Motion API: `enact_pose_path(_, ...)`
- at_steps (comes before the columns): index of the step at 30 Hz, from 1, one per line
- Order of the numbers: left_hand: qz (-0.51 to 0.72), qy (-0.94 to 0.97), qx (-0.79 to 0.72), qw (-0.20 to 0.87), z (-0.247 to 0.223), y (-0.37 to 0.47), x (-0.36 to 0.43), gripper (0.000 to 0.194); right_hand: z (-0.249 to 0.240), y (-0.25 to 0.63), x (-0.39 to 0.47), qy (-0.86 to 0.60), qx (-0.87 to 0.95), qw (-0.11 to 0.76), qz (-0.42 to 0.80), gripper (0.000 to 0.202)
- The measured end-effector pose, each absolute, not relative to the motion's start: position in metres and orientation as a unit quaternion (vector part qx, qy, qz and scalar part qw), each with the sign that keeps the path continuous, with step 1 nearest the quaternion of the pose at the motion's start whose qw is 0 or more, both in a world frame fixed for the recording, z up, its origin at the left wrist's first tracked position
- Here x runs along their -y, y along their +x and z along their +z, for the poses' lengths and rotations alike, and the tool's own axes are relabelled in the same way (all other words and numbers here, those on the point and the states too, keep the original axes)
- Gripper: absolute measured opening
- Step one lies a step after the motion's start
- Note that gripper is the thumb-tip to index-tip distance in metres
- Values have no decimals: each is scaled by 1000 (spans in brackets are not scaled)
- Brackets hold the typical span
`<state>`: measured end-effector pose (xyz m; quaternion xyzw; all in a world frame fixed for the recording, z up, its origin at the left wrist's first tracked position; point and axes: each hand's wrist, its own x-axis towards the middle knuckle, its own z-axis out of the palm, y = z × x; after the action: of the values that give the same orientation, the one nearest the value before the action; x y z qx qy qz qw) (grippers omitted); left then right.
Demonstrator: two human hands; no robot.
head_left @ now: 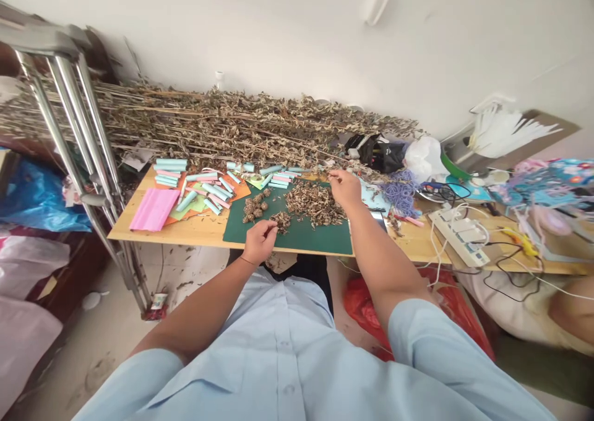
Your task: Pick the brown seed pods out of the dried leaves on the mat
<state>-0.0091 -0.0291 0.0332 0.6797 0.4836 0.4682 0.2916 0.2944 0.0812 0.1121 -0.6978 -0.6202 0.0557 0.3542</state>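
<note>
My left hand (260,241) is closed at the near edge of the green cutting mat (306,241), its fingertips against a small heap of dried leaves (281,221). What those fingers hold, if anything, is hidden. My right hand (346,190) is in a pinch over the mat's far right side, beside the larger pile of dried leaves (315,205). Whatever is in that pinch is too small to make out. Several brown leaf balls (254,208) sit together on the mat's left part.
Long dried stalks (223,124) lie along the wall. Blue and pink paper rolls (218,192) and a pink sheet (154,208) cover the table's left. Purple yarn (400,193) and a power strip (459,235) with cables lie right. Metal crutches (88,130) stand left.
</note>
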Motion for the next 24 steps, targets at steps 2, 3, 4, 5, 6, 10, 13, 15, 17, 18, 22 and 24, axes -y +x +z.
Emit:
enact_pose_path(2, 472, 680, -480, 290, 34, -9, 29, 13, 111, 285, -66, -690, 570, 433, 107, 27)
enact_pose_path(3, 472, 680, -479, 291, 34, -9, 28, 14, 108, 279, -58, -680, 543, 469, 152, 29)
enact_pose_path(4, 473, 679, -478, 293, 34, -9, 28, 14, 103, 271, -48, -667, 512, 501, 204, 29)
enact_pose_path(5, 473, 678, -478, 298, 33, -9, 27, 14, 96, 262, -38, -652, 473, 535, 255, 30)
enact_pose_path(6, 472, 675, -478, 304, 33, -9, 27, 15, 89, 252, -26, -637, 429, 566, 299, 31)
enact_pose_path(10, 476, 663, -470, 337, 30, -9, 27, 17, 57, 207, 17, -584, 343, 590, 440, 31)
enact_pose_path(13, 481, 673, -442, 347, 30, -8, 28, 19, 43, 183, 37, -564, 343, 570, 490, 29)
enact_pose_path(15, 482, 685, -426, 342, 31, -7, 28, 22, 40, 174, 41, -559, 351, 559, 501, 28)
enact_pose_path(17, 480, 705, -398, 339, 32, -6, 28, 29, 41, 168, 42, -559, 363, 552, 501, 27)
enact_pose_path(18, 480, 716, -385, 330, 32, -5, 28, 32, 43, 166, 41, -560, 370, 548, 499, 26)
enact_pose_path(22, 474, 749, -363, 288, 33, 0, 29, 21, 46, 158, 42, -564, 383, 542, 492, 26)
enact_pose_path(24, 474, 739, -379, 292, 32, 3, 31, 15, 45, 156, 44, -564, 385, 540, 492, 26)
